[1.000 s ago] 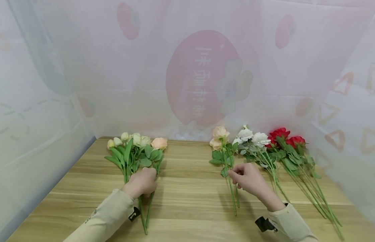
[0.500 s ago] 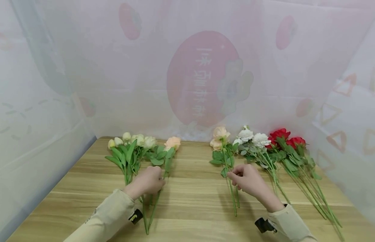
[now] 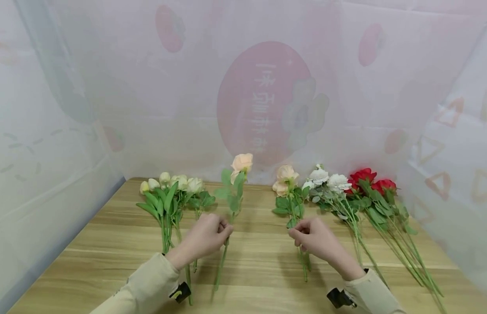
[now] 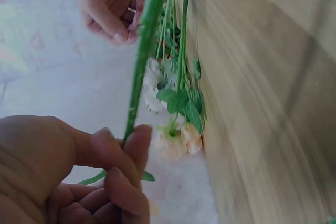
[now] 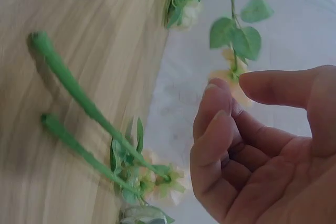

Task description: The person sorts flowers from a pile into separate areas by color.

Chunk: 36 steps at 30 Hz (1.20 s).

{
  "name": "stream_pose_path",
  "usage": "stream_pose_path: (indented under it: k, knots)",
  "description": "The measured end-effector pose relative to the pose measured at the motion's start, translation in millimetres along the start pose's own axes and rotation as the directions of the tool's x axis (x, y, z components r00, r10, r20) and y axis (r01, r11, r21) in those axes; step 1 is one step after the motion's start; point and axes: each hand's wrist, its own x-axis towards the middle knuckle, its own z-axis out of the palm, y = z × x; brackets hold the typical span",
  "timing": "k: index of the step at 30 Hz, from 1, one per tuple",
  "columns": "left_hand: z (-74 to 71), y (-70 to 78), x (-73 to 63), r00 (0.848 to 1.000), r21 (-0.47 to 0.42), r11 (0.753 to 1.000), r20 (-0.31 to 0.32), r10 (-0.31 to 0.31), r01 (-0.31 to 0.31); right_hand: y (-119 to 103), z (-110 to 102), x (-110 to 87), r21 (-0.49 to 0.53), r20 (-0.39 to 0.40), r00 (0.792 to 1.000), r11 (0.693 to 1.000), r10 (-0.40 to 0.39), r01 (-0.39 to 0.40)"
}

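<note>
My left hand (image 3: 207,235) pinches the green stem (image 4: 143,59) of a peach rose (image 3: 242,162) between thumb and fingers. The rose stands almost upright, raised above the wooden table, with its leaves just below the bloom. My right hand (image 3: 318,239) hovers over the stems of two peach roses (image 3: 286,174) lying on the table. Its fingers curl loosely with nothing in them, as the right wrist view shows; thumb and index finger (image 5: 216,103) are near each other. The lying stems (image 5: 79,93) run beside that hand.
Pale tulips (image 3: 153,185) and cream flowers (image 3: 194,185) lie in a bunch at the left of the table (image 3: 259,283). White flowers (image 3: 338,181) and red roses (image 3: 362,175) lie at the right. A printed cloth (image 3: 188,109) closes off the back.
My left hand has drawn the peach rose rightward out of the left bunch and lifted it more upright. My right hand has shifted slightly left and down.
</note>
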Motion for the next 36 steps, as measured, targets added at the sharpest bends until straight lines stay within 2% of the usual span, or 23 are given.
stream_pose_path:
  k: [6,11,16,24,27,30,32,36]
  knots:
    - [12.1,19.2,-3.6,0.996,-0.063,0.995,-0.048,0.077,-0.08,-8.9,15.4,-4.0,0.114,0.074,0.997,0.993,-0.032,0.023]
    - [22.5,32.9,-9.3,0.983,-0.106,0.98,-0.097,0.156,-0.166,-25.2,29.1,-10.0,0.26,0.11,0.993,0.966,-0.04,0.01]
    - [30.9,41.7,-14.3,0.968,-0.129,0.966,-0.136,0.209,-0.226,-38.0,38.9,-14.1,0.358,0.095,0.994,0.934,-0.054,0.017]
    - [40.7,46.5,-17.8,0.943,-0.117,0.941,-0.15,0.298,-0.317,-39.8,46.3,-14.2,0.377,0.011,0.998,0.925,-0.059,0.051]
    - [42.1,47.1,-18.8,0.94,-0.103,0.939,-0.136,0.313,-0.328,-38.6,47.5,-13.7,0.372,0.004,0.998,0.927,-0.057,0.051]
    - [40.9,48.0,-19.6,0.95,-0.094,0.946,-0.082,0.302,-0.309,-37.4,47.3,-13.4,0.338,-0.012,0.999,0.94,-0.052,0.053]
    - [38.5,47.7,-20.4,0.96,-0.094,0.955,-0.026,0.279,-0.28,-36.1,45.8,-12.2,0.306,-0.042,0.998,0.95,-0.043,0.054]
    - [28.8,41.2,-24.5,0.978,-0.076,0.981,0.093,0.185,-0.178,-30.5,35.0,-3.2,0.237,-0.148,0.989,0.971,0.022,0.013]
